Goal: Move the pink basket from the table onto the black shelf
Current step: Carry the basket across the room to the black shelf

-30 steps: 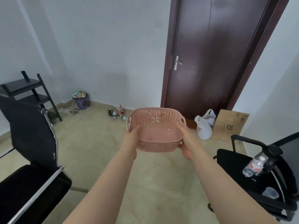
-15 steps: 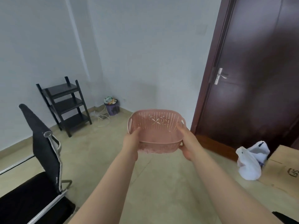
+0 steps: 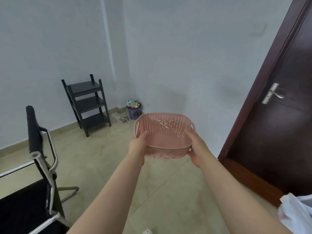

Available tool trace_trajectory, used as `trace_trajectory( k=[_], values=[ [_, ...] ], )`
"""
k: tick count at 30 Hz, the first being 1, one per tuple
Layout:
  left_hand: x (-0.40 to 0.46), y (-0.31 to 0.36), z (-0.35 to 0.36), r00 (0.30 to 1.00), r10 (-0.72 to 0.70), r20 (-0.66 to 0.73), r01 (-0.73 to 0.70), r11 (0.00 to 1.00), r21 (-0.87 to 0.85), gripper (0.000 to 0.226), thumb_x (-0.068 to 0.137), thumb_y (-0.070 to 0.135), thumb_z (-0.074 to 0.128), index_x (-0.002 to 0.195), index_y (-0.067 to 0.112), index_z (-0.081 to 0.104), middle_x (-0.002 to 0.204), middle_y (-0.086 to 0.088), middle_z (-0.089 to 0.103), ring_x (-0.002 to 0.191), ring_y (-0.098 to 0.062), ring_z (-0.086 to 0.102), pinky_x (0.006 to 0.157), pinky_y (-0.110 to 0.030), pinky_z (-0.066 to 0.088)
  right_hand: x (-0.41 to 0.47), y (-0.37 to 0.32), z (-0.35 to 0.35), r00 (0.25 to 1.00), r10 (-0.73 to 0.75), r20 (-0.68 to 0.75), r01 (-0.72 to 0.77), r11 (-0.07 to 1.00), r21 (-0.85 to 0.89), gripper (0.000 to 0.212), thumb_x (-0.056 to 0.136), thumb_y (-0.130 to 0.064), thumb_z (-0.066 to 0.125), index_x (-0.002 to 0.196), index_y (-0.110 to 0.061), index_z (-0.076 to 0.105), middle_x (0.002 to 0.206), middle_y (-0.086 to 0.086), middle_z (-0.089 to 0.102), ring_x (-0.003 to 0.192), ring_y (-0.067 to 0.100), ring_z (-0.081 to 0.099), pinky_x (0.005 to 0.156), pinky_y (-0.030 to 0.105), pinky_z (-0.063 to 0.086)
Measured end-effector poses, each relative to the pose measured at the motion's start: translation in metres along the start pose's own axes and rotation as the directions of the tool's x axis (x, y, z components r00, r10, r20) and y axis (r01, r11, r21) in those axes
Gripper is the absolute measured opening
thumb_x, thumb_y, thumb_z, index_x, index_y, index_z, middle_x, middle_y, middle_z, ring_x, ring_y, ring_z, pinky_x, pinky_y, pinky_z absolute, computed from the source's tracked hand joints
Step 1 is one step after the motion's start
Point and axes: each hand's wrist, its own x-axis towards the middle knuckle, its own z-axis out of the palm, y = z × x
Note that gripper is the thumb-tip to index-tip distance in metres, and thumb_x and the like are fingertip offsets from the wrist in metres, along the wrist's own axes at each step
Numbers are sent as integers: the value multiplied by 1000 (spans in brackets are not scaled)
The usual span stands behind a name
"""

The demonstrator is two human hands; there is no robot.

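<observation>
A: Status? Lifted off worktop; pink basket [image 3: 164,132] held mid-air, left hand [image 3: 138,144] and right hand [image 3: 196,149] closed on its sides.

B: Remaining? Carry to black shelf [image 3: 87,103], well apart; set down.

A sparsely furnished room in a home or small office

Bare pale walls meet a beige tiled floor [image 3: 94,157], and a dark brown wooden door [image 3: 278,125] with a metal lever handle [image 3: 272,93] stands at the right. A black three-tier shelf [image 3: 87,105] sits against the far wall, near a small purple waste bin [image 3: 134,112] stuffed with rubbish in the corner and a loose white cable [image 3: 122,121] on the floor. A black chrome-framed office chair [image 3: 36,174] stands at the left, and a white plastic bag [image 3: 297,215] lies by the door.
</observation>
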Motion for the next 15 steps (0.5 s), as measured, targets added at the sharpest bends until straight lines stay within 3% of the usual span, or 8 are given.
trace_trajectory(
  k=[3,7,11,15],
  values=[
    [43,9,16,1000,-11,6,11,1000,-24,51,94,33,59,138,10,50,112,-7,57,98,-25,53,80,-33,40,46,-6,3,1000,18,-7,-18,1000,-8,63,97,-52,54,156,-43,34,152,-14,52,135,15,51,109,41,42],
    [108,34,33,1000,-10,-4,10,999,-46,49,95,30,58,138,9,50,112,-8,56,98,-25,53,81,-33,41,119,-19,20,999,27,-23,-27,1000,-13,54,97,-47,55,150,-40,46,146,-11,58,123,14,58,107,40,43],
    [175,71,42,1000,0,-25,-2,999,-51,48,96,29,57,139,9,49,111,-7,55,98,-24,51,81,-33,40,192,-39,50,1000,22,-5,-22,1000,-4,48,100,-43,53,147,-35,49,137,-9,62,104,8,61,87,31,49],
    [244,109,44,998,16,-55,-19,998,-54,49,95,30,58,140,12,49,112,-7,57,98,-26,53,81,-34,40,260,-57,85,999,23,25,-23,1000,-8,50,100,-44,53,149,-34,49,143,-8,60,114,11,61,76,29,47]
  ],
)
